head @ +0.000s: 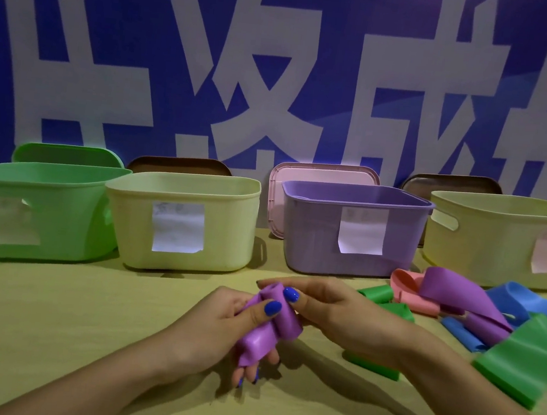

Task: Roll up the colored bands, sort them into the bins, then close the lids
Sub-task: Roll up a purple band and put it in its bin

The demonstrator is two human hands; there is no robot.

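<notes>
Hands (pixel 218 317) (pixel 331 313) hide much of purple band (pixel 268 329); bin labels (pixel 178 227) illegible.

A tan table (pixel 48 318) carries four open bins in a row: green bin (pixel 36 214), cream bin (pixel 188 221), purple bin (pixel 348 229) and another cream bin (pixel 507 240). Right of centre lies a loose heap of bands (pixel 478 309), green, pink, purple and blue, overlapping one another.

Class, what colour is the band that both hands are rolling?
Purple; the band shows best, and only, in the head view.
</notes>
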